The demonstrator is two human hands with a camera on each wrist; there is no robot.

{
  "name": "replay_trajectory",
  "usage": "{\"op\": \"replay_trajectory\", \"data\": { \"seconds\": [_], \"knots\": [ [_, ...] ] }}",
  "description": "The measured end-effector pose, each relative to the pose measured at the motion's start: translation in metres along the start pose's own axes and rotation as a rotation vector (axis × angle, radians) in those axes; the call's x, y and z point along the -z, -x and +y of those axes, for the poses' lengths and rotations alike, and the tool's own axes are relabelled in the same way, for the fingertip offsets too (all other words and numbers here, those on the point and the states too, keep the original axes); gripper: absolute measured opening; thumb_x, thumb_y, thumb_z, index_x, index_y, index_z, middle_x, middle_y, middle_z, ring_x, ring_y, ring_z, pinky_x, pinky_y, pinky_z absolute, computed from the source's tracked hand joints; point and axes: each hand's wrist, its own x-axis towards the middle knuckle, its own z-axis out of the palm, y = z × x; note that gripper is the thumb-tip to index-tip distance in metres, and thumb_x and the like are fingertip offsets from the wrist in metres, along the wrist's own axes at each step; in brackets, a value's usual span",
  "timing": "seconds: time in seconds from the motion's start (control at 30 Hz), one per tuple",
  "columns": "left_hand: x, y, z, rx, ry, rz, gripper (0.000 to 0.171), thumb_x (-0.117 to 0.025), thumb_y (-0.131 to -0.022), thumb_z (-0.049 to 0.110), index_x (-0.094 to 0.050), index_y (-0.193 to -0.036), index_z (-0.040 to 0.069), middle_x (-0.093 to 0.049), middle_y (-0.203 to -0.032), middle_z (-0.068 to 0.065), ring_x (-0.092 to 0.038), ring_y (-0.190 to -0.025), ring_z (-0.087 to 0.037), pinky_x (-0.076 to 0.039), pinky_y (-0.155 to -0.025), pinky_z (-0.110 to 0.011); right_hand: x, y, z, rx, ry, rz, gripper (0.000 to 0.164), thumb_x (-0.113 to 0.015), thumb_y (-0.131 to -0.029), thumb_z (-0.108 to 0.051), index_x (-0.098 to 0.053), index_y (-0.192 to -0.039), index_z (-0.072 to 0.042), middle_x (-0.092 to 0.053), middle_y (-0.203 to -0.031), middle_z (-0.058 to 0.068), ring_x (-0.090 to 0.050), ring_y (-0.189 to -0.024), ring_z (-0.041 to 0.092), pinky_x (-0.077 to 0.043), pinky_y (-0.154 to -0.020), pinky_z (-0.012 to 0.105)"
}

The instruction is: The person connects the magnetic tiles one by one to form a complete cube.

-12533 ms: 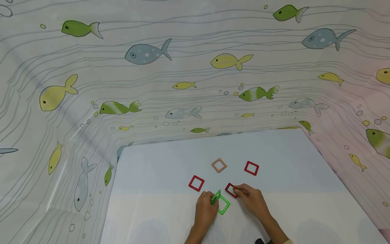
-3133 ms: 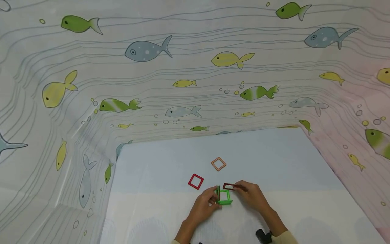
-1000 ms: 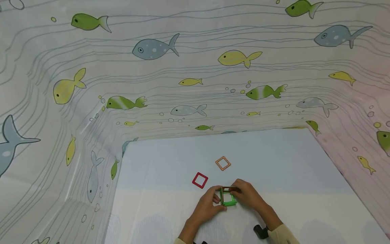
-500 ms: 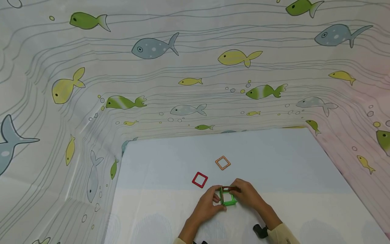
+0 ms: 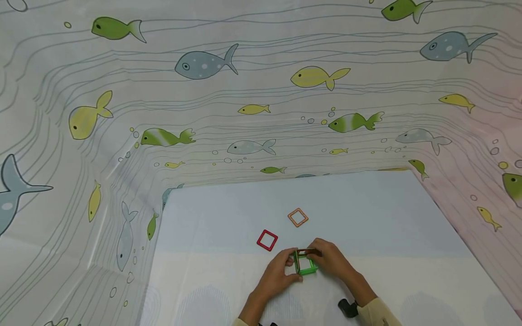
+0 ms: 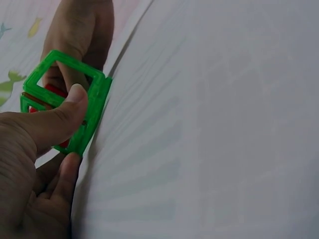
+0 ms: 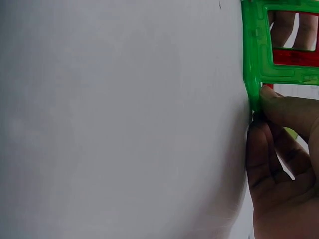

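A small box shape of square magnetic tiles stands on the table between both hands. Its base is a flat green tile (image 7: 253,45), with a second green tile (image 6: 75,62) upright at the near side. Dark red tiles stand upright at the left and far sides. My left hand (image 5: 276,274) grips the left side, fingers behind it and thumb on the near corner. My right hand (image 5: 333,261) pinches the far red tile (image 5: 308,251) near its right end, the fingertips partly covering it. In the right wrist view its thumb lies right at the green tile's corner.
A loose red square tile (image 5: 267,240) lies flat to the left beyond the hands, and an orange square tile (image 5: 298,217) lies farther back. The white table (image 5: 212,217) ends at a fish-patterned curtain (image 5: 253,131). A black device (image 5: 348,308) is at the right wrist.
The right-hand red tile of the table has gone from its place since the first frame. Both green tiles joined, and my right hand brought a red tile to the far edge. Lately, hands hold still.
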Motion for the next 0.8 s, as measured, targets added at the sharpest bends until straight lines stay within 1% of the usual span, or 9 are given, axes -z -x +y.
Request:
{"op": "replay_trajectory", "data": {
  "seconds": [0.2,0.37,0.6,0.8],
  "knots": [
    [-0.0009,-0.0007,-0.0011,-0.037,-0.019,0.018,0.078,-0.086,-0.078,0.023,-0.047,-0.145,0.018,-0.06,-0.132,0.001,-0.061,-0.111,-0.008,-0.053,-0.095,-0.022,-0.0014,0.0001,0.0008,-0.004,-0.008,-0.005,0.017,-0.079,-0.082,-0.007,-0.072,-0.094,-0.017,-0.062,-0.087,-0.009,-0.054,-0.076,-0.003,-0.049,-0.064,0.019],
    [-0.0002,-0.0007,-0.0018,-0.06,-0.028,0.028,0.078,-0.087,-0.078,0.021,-0.047,-0.145,0.017,-0.06,-0.132,0.0,-0.061,-0.111,-0.007,-0.053,-0.096,-0.021,-0.0012,-0.0003,0.0005,0.005,-0.021,-0.005,0.017,-0.079,-0.082,-0.007,-0.071,-0.093,-0.018,-0.062,-0.087,-0.009,-0.055,-0.076,-0.002,-0.049,-0.064,0.019],
    [0.0005,-0.0008,-0.0012,-0.062,-0.039,0.027,0.078,-0.086,-0.078,0.022,-0.046,-0.145,0.017,-0.06,-0.133,0.0,-0.061,-0.112,-0.008,-0.053,-0.096,-0.021,-0.0004,-0.0013,-0.0005,0.005,-0.008,-0.012,0.016,-0.078,-0.083,-0.008,-0.071,-0.094,-0.017,-0.062,-0.087,-0.009,-0.052,-0.075,-0.003,-0.047,-0.063,0.019],
    [0.0,-0.0001,-0.0009,-0.059,-0.033,0.025,0.078,-0.086,-0.078,0.022,-0.047,-0.144,0.017,-0.059,-0.134,0.0,-0.061,-0.112,-0.008,-0.053,-0.096,-0.022,-0.0013,-0.0011,-0.0001,-0.029,-0.005,-0.025,0.016,-0.078,-0.084,-0.009,-0.071,-0.095,-0.018,-0.062,-0.089,-0.009,-0.052,-0.076,-0.002,-0.047,-0.064,0.019]
  ]
}}
